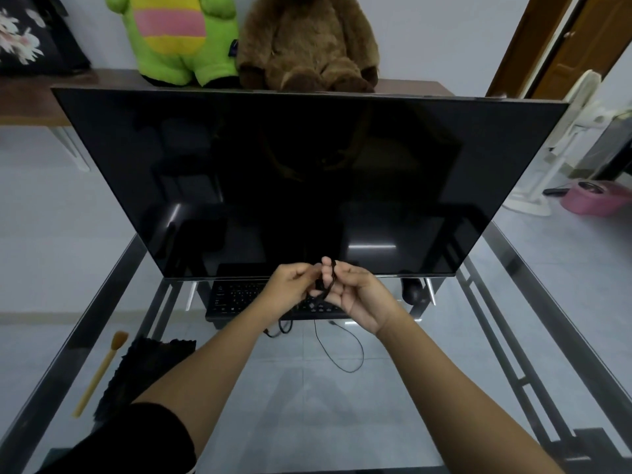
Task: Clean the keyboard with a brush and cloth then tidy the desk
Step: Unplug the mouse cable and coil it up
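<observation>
Right now your left hand (pixel 290 285) and right hand (pixel 349 289) meet above the keyboard (pixel 239 297), both pinched shut on a black cable (pixel 321 285) that looks half-coiled around your right fingers; its loose tail (pixel 342 350) trails toward 6 o'clock in a thin loop on the glass. A second short cable end (pixel 278 328) lies just at 7 o'clock of your hands.

Judging by that, you are in the tidying part: the brush (pixel 99 374) and the dark cloth (pixel 143 364) lie side by side at 8 o'clock, near the desk's left edge, not yet put away. Whether the keys are clean is too dark to tell. Left to do, likely: finish the coil, set it down, clear the brush and cloth.

For room, the glass desk (pixel 427 388) is bare from 3 to 6 o'clock. The monitor (pixel 290 172) leans close at 12 o'clock, its lower edge just over your knuckles, so lift little. The mouse (pixel 412 290) sits at 3 o'clock, beneath that edge.
</observation>
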